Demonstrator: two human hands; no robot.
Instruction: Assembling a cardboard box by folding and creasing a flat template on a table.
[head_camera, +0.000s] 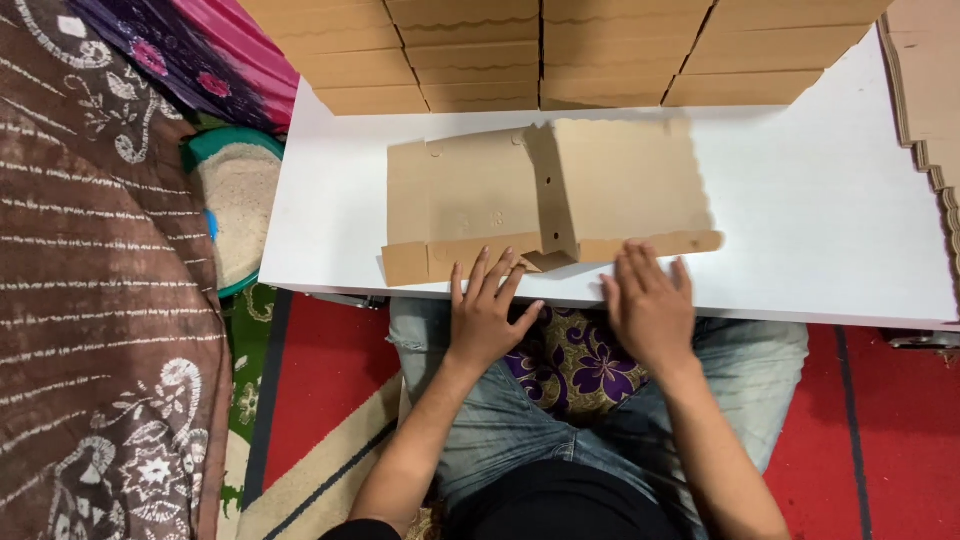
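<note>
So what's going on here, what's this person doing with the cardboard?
A seated person is working on a flat brown cardboard box blank that lies on a white table. Both hands are flat and open: the left hand presses the blank's near edge flap, and the right hand rests on the scalloped strip at the near edge. One middle panel stands partly folded up. Stacks of cardboard pieces sit at the table's far side.

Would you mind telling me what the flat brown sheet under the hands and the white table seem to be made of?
The brown sheet looks like matte cardboard: dull tan face, creased fold lines, punched holes, one panel standing up. The table looks like smooth white coated board or laminate, though its core is hidden. Both the left hand and right hand press the sheet's near edge.
</note>
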